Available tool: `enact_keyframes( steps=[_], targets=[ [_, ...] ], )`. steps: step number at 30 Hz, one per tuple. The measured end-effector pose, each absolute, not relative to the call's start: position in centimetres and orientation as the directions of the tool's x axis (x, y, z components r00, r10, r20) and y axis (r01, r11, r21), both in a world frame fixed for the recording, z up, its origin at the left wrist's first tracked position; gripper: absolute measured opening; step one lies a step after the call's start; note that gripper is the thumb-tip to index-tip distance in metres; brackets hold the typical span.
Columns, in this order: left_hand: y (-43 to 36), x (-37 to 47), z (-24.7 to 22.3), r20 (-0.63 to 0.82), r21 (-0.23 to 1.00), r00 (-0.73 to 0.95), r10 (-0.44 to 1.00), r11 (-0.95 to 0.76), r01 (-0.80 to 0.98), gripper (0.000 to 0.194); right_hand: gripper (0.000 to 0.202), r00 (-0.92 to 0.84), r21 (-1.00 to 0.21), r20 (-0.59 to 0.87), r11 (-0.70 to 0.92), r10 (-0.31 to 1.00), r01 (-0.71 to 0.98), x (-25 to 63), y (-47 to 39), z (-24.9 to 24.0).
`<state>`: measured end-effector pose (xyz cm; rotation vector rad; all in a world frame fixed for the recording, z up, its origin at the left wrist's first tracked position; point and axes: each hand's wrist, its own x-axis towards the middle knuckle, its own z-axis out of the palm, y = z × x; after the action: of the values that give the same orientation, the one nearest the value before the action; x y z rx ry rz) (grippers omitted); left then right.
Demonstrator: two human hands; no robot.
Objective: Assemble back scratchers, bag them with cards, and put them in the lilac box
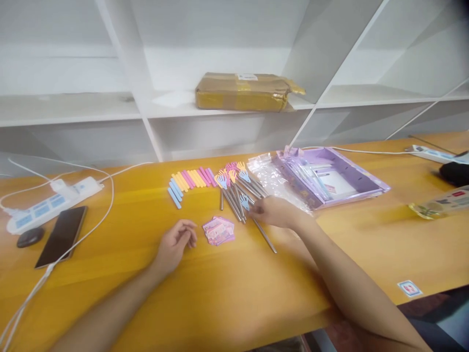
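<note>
Metal rods with small blue, pink and yellow hand-shaped ends [233,199] lie in a pile at the middle of the table. My right hand [269,211] is at the pile's right side, fingers pinched down by a rod with a blue hand end [245,201]; what the fingertips hold is hidden. My left hand [180,239] rests with curled fingers on the wood, left of a stack of pink and purple cards [219,231]. Behind it, yellow and pink sticks [193,179] and blue sticks [175,192] lie in a curved row.
Clear plastic bags [273,176] lie beside an open purple box [348,173]. At left are a power strip [47,208], a phone [62,235], a mouse [30,237] and white cables. A taped carton [242,92] sits on the shelf; a plastic packet [445,203] is at right.
</note>
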<state>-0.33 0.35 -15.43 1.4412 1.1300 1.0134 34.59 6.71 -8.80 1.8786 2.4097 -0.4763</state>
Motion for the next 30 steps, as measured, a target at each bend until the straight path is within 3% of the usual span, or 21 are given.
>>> enact_keyframes(
  steps=[2,5,11,17,23,30],
  targets=[
    [1.2,-1.6,-15.5,0.162,0.931,0.058,0.985,-0.172,0.321,0.021,0.039,-0.266,-0.183,-0.303,0.218,0.915,0.959,34.5,6.6,-8.7],
    [3.2,-3.6,-15.2,0.227,0.856,-0.015,0.974,-0.192,0.481,0.015,0.035,-0.265,-0.156,-0.365,0.222,0.893,0.963,34.2,6.7,-8.5],
    [10.2,-4.8,-14.2,0.277,0.672,-0.212,0.937,-0.031,0.74,0.018,0.027,-0.247,-0.158,-0.437,0.197,0.865,0.968,34.3,6.7,-7.9],
    [14.3,-4.4,-14.3,0.219,0.558,-0.373,0.902,0.198,0.806,0.031,0.038,-0.276,-0.194,-0.455,0.208,0.847,0.959,34.9,7.0,-8.0],
    [13.3,-4.1,-14.8,0.2,0.457,-0.313,0.929,0.194,0.868,0.041,0.039,-0.296,-0.208,-0.414,0.227,0.861,0.952,35.0,7.4,-9.1],
    [13.2,-3.8,-14.3,0.165,0.377,-0.326,0.931,0.246,0.893,0.032,0.037,-0.292,-0.237,-0.4,0.21,0.869,0.948,34.8,7.3,-9.5]
  ],
)
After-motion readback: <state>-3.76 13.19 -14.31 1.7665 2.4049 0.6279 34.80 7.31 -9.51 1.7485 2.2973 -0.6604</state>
